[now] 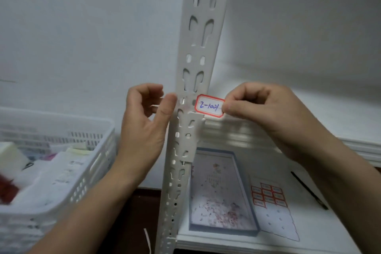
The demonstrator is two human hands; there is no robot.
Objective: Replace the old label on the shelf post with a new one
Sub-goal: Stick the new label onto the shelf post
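One white plastic basket (61,181) fills the lower left of the frame. Its walls are slotted, and it holds a loose heap of papers, a pale foam block and something red.

Right of the basket, the left hand (144,128) is raised with the palm towards the camera. Its thumb lies flat against the left edge of the shelf post (198,51). Its fingers (151,90) are curled in just beside that edge, and I cannot tell whether they hold anything.

The single post is a white painted metal angle, punched with paired keyhole slots and small oval holes. It runs from top centre down to bottom centre, leaning slightly.

One label (209,106) sits at the middle of the frame. It is a small white rectangle with clipped corners and a red border, handwritten in blue ink. Its left end overlaps the post's right edge and the rest juts out to the right.

The right hand (268,113) pinches the label's right end between thumb and bent forefinger, with the other fingers tucked into the palm.

On the white shelf (329,233) at lower right lie three things:
- One shallow blue-rimmed tray (222,196), speckled with paper scraps.
- One sticker sheet (272,208), with red-bordered labels in its upper part and blank backing below.
- One slim black pen (309,190), lying diagonally.
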